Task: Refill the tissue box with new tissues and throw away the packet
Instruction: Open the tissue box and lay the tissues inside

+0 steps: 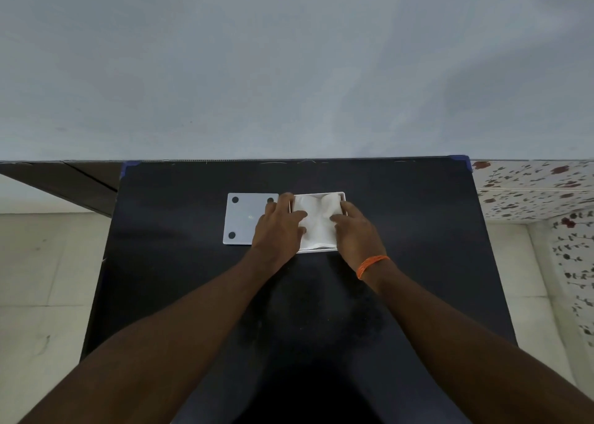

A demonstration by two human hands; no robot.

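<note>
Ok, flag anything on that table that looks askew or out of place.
The tissues bulge unevenly above the tissue box, puffed at the far end, while the left hand and right hand press on them. The lid lies flat beside the box.

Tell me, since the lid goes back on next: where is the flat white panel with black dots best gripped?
Probably by the flat white panel's long left edge, coming from the left. It lies flat on the black table, and the left hand covers its right corner beside the white tissue box, so the left edge is free.
</note>
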